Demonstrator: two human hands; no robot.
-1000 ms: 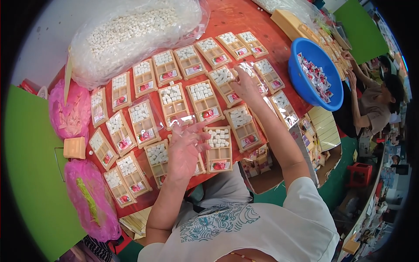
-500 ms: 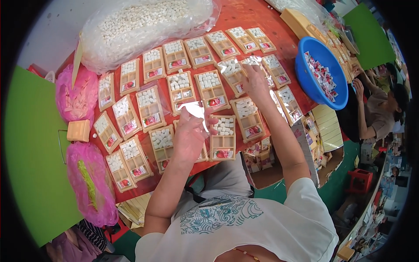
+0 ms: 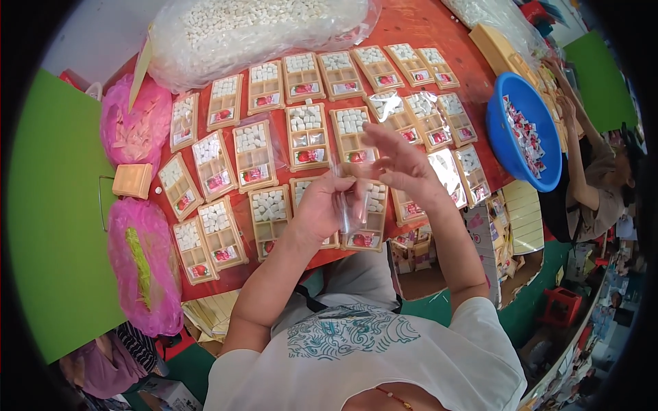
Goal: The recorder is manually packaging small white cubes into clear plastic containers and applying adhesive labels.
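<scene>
The left hand [image 3: 322, 205] is pinching a clear plastic sleeve [image 3: 353, 205] between thumb and fingers, its grip closed on the film and holding it upright above the near edge of the red desk [image 3: 418, 27]. The right hand [image 3: 401, 161] is hovering just beside the sleeve's top with fingers spread and loosely curled; it appears to be working the mouth of the sleeve, though whether it is actually gripping the film is hard to tell.

A second ago the two hands were apart: the right one was stretching out toward the far row of trays while the left one was resting low over the near row. Since then both have been coming together over the middle of the desk, and the sleeve is now standing between them. That suggests the bag has been picked up and is being opened, ready to take a tray.

Directly beneath the sleeve a yellow compartment tray [image 3: 367, 212] filled with white cubes and a small red packet is lying uncovered. Similar trays are spreading across the desk in rows; a few at the right are already glinting under plastic wrap [image 3: 449, 175]. A large clear bag of white cubes [image 3: 260, 24] is lying at the far edge, and a blue basin [image 3: 524, 137] of small packets is sitting to the right, where another person's arm [image 3: 579, 161] is reaching.
</scene>
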